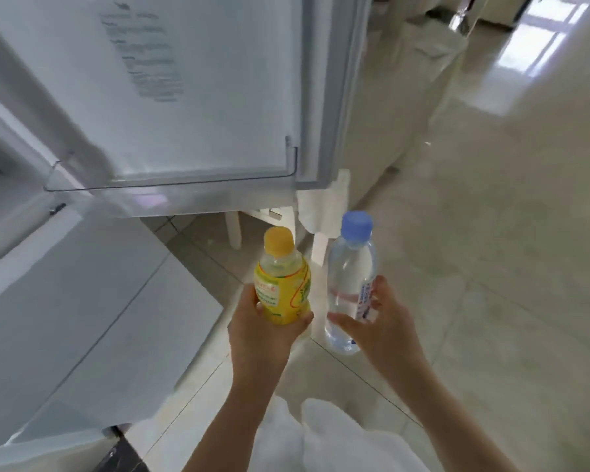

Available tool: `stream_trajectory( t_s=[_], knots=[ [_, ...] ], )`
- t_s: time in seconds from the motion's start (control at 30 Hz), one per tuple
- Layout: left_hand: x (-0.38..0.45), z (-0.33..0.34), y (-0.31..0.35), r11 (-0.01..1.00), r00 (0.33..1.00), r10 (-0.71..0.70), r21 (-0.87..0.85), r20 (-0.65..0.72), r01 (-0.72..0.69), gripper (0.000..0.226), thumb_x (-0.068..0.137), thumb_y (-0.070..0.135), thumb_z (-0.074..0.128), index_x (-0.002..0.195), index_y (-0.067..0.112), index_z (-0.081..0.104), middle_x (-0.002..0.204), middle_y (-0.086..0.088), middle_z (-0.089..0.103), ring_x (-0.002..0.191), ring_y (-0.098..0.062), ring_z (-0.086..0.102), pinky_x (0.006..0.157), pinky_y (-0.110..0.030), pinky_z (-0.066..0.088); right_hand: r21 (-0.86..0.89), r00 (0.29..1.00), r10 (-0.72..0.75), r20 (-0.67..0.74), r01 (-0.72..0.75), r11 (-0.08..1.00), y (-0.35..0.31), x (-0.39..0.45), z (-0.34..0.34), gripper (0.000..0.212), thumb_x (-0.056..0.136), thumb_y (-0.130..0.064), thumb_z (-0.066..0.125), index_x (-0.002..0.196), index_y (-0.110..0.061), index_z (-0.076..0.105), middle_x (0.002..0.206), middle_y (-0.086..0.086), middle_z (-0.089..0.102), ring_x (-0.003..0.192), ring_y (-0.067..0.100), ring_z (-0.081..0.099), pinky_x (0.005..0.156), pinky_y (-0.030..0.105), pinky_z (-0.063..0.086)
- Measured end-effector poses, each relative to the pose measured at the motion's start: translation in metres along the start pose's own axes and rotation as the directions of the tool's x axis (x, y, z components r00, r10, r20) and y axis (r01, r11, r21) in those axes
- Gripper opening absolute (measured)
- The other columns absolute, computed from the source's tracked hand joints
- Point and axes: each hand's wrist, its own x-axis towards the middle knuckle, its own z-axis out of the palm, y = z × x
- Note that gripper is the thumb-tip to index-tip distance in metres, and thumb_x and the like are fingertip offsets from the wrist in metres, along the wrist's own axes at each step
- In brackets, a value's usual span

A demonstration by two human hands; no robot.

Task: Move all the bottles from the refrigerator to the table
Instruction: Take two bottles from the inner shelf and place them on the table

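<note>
My left hand grips a yellow drink bottle with an orange-yellow cap, held upright at the lower middle of the head view. Just to its right my right hand holds a clear water bottle with a blue cap, also upright. Both bottles hang over the floor, below the open refrigerator door. The door's clear lower shelf shows no bottles. The refrigerator's interior is out of sight at the left edge.
The white lower refrigerator door fills the left side. Pale legs of a table or chair stand behind the open door. Shiny beige floor tiles stretch to the right, with white furniture along the far wall.
</note>
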Motion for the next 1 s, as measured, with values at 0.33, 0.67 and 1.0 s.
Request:
stream_trajectory(
  t_s=[0.33,0.67,1.0],
  knots=[
    [-0.024,0.169,0.043,0.992,0.971,0.046,0.102,0.235,-0.072,0.059,0.052,0.026,0.094,0.099,0.025,0.059,0.087,0.013,0.068,0.082,-0.010,0.067,0.071,-0.028,0.056,0.041,0.977,0.129,-0.172,-0.124,0.991,0.104,0.027,-0.134,0.058,0.063,-0.025,0.087,0.109,-0.021,0.052,0.096,-0.011,0.062,0.085,0.006,0.060,0.069,0.020,0.051],
    [0.047,0.264,0.078,0.981,0.955,0.057,0.164,0.292,-0.109,0.058,0.051,0.025,0.094,0.097,0.021,0.058,0.083,0.011,0.067,0.080,-0.014,0.066,0.073,-0.040,0.057,0.136,0.944,0.254,-0.209,-0.229,0.964,0.134,0.123,-0.189,0.056,0.067,-0.025,0.085,0.110,-0.021,0.051,0.100,-0.010,0.063,0.087,-0.007,0.056,0.068,0.017,0.049],
    [0.173,0.338,0.151,0.976,0.946,0.120,0.140,0.302,-0.169,0.055,0.053,0.022,0.092,0.095,0.015,0.057,0.081,0.006,0.066,0.075,-0.014,0.065,0.062,-0.025,0.050,0.109,0.954,0.195,-0.229,-0.174,0.979,0.106,0.276,-0.227,0.056,0.066,-0.022,0.086,0.108,-0.023,0.049,0.088,-0.026,0.055,0.079,-0.019,0.055,0.063,0.005,0.045]
  ],
)
